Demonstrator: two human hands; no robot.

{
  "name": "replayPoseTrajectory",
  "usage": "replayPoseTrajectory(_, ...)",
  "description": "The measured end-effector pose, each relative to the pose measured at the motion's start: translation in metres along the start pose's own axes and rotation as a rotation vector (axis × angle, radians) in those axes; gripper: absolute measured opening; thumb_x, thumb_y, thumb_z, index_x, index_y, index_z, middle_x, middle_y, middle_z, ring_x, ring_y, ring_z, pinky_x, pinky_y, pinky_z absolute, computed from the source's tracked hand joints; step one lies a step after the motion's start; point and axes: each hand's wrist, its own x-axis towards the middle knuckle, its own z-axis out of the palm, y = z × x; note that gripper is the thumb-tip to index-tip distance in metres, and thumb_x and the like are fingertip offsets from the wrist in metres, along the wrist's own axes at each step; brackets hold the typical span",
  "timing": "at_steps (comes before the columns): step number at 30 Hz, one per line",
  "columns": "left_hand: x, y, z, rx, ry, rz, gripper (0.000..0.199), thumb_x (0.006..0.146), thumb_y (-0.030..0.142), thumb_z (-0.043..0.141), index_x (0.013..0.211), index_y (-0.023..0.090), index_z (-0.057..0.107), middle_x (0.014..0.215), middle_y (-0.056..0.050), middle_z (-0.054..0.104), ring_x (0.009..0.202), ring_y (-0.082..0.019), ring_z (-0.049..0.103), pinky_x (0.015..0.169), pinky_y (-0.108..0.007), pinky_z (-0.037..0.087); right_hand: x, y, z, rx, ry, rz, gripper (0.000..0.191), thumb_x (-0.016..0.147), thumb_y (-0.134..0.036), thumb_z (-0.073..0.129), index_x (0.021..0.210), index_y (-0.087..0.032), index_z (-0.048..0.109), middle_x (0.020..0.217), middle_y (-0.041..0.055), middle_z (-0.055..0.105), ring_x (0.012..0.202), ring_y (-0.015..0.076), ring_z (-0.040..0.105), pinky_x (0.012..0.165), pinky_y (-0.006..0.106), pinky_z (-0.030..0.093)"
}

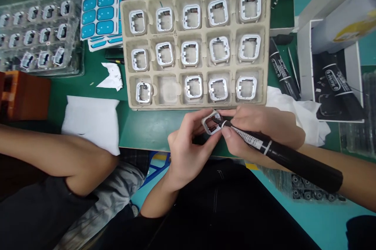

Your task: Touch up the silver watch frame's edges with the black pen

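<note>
Green mat [152, 126] on the bench, teal surface off to the right, pretty cluttered all round. At 12 o'clock from the hands there's a beige pulp tray [272, 46] with three rows of five pockets, white square frames in all of them except one bare pocket in the bottom row. Clear plastic tray [41, 32] of small parts up at 10 o'clock, blue sticker sheets [100, 3] at 11, spare markers [283, 71] at 2, white cloth [92, 120] at 9. Another person's bare forearm [55, 156] lies across at 9 too.

The frame [210, 122] being worked on is small, white, squarish with rounded corners and an open middle. Left hand [188, 150] pinches it by the edges, fingers closed narrow around it. Right hand [258, 126] grips a black marker [282, 154], tip touching the frame's right edge, barrel running out to 4 o'clock
</note>
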Motion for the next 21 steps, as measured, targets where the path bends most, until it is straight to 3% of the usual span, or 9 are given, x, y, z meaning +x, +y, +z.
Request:
replayPoseTrajectory(3,-0.003,-0.001,0.000,0.083,0.015,0.030,0.052,0.091,0.017,0.091,0.138,0.026,0.070,0.113,0.000,0.086,0.098,-0.015,0.086,0.089,-0.020,0.071,-0.004,0.008,-0.010,0.061,-0.129,-0.044,0.031,0.105,-0.024,0.063,0.074,-0.026,0.063,0.070,-0.0018,0.070,0.074,0.0160,0.075,0.082,0.029,0.064)
replayPoseTrajectory(7,-0.004,-0.001,0.001,0.154,0.028,0.040,0.049,0.093,0.020,0.090,0.137,0.027,0.070,0.111,0.000,0.086,0.095,-0.015,0.086,0.086,-0.021,0.072,-0.008,0.011,-0.014,0.035,-0.190,-0.018,0.036,0.108,-0.026,0.059,0.072,-0.026,0.062,0.072,-0.0019,0.071,0.083,0.0157,0.078,0.095,0.031,0.064)
replayPoseTrajectory(15,-0.004,-0.001,0.001,0.147,0.013,0.042,0.051,0.092,0.020,0.091,0.138,0.028,0.070,0.115,0.000,0.086,0.099,-0.016,0.086,0.087,-0.021,0.071,-0.011,0.016,-0.006,0.026,-0.080,-0.102,0.020,0.104,-0.026,0.066,0.084,-0.028,0.069,0.082,-0.0032,0.076,0.085,0.0158,0.080,0.089,0.030,0.067)
replayPoseTrajectory(21,-0.005,-0.002,0.001,0.181,0.012,0.039,0.051,0.092,0.023,0.091,0.139,0.027,0.070,0.115,-0.002,0.087,0.097,-0.018,0.087,0.084,-0.023,0.071,-0.012,0.004,-0.003,-0.047,0.050,-0.028,0.014,0.102,-0.025,0.067,0.090,-0.029,0.072,0.089,-0.0030,0.081,0.089,0.0159,0.081,0.079,0.027,0.066)
